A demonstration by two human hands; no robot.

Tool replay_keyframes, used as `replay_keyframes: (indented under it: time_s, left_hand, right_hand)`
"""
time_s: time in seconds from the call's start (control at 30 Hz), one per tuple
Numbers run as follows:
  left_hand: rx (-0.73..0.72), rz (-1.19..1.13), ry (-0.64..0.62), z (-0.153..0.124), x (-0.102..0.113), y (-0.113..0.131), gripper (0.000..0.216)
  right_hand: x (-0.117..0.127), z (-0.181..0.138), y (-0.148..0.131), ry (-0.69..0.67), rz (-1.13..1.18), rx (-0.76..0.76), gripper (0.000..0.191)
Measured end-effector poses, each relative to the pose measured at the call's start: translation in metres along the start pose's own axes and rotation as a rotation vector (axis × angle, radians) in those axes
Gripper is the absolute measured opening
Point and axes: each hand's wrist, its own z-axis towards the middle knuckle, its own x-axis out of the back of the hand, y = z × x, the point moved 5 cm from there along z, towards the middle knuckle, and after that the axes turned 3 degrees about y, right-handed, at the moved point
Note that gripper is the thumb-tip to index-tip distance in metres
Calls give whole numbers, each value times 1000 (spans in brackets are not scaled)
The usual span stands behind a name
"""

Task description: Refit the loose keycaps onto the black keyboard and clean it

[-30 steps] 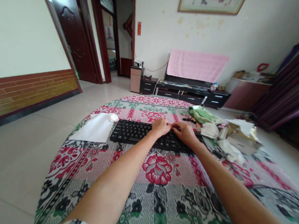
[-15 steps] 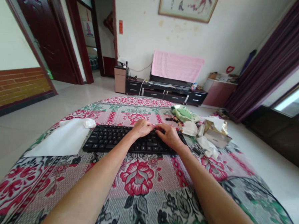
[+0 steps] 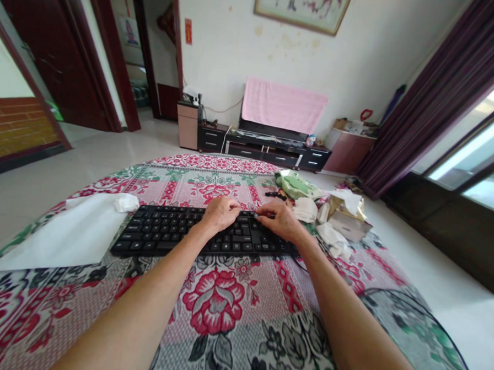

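Note:
A black keyboard (image 3: 161, 233) lies across a round table under a flowered cloth (image 3: 220, 299). My left hand (image 3: 220, 214) rests on its middle keys with the fingers curled under. My right hand (image 3: 280, 219) sits just to the right, fingertips pinched together at the keyboard's upper key rows. A small gap separates the two hands. Whether either hand holds something small is hidden by the fingers.
A white sheet (image 3: 62, 236) with a crumpled tissue (image 3: 127, 202) lies left of the keyboard. A green bag (image 3: 294, 183), tissues and a torn box (image 3: 346, 220) are piled at the right. Beyond the table stand a low dark cabinet (image 3: 274, 148) and a pink cloth (image 3: 282, 105).
The view has swung right and closer to the table. My hands, touching at the fingertips a second ago, have come slightly apart over the keys.

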Motion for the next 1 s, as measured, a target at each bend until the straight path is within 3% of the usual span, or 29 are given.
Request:
replay_keyframes:
  time_s: [0.27, 0.63, 1.0]
  left_hand:
    - [-9, 18, 1, -2, -1, 4, 23]
    - [-130, -5, -53, -3, -9, 12, 22]
    - [-267, -25, -113, -6, -18, 20, 22]
  right_hand:
    - [-6, 1, -1, -19, -77, -39, 16]
    - [-14, 5, 9, -87, 9, -249, 14]
    - [-15, 8, 13, -147, 62, -293, 12]
